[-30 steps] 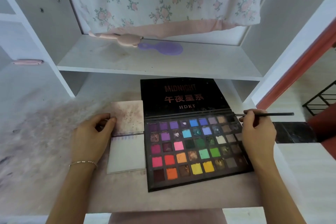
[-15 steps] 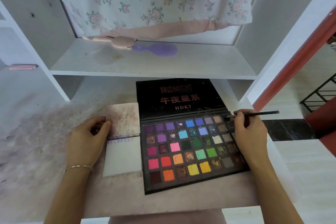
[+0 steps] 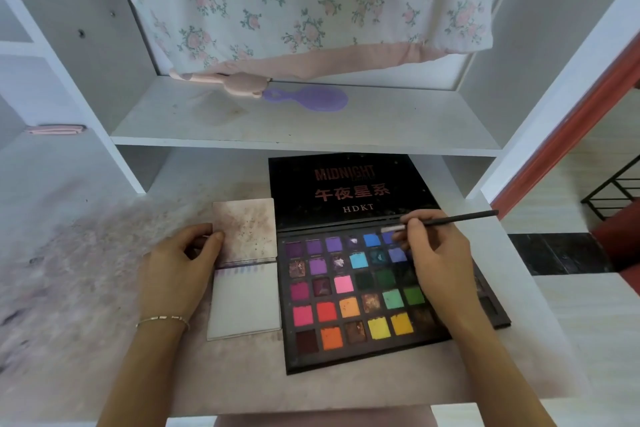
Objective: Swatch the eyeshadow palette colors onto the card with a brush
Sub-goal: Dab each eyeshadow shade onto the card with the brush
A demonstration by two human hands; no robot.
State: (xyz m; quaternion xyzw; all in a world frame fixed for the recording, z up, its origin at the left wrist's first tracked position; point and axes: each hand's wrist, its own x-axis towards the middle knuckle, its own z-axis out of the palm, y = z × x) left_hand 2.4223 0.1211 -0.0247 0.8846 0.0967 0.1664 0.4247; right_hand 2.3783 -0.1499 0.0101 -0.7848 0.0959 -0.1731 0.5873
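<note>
An open black eyeshadow palette (image 3: 360, 291) with several coloured pans lies on the desk, its lid (image 3: 346, 191) flat behind it. Left of it lies a small white card pad (image 3: 246, 302) with a row of purple swatches along its top edge and a stained page (image 3: 246, 229) flipped up. My left hand (image 3: 176, 267) holds the pad's left edge, fingertips on the stained page. My right hand (image 3: 436, 263) pinches a thin black brush (image 3: 450, 220) over the palette's top row; its tip sits above the blue and purple pans.
A purple hairbrush (image 3: 308, 102) and a pink item (image 3: 239, 81) lie on the shelf (image 3: 304, 128) above the desk. A floral cloth (image 3: 311, 0) hangs at the back. White cabinet walls stand on both sides; the desk surface (image 3: 86, 270) is stained pink.
My right hand has moved left with the brush, from the palette's top right corner to over the blue and purple pans. My left hand stays on the pad.
</note>
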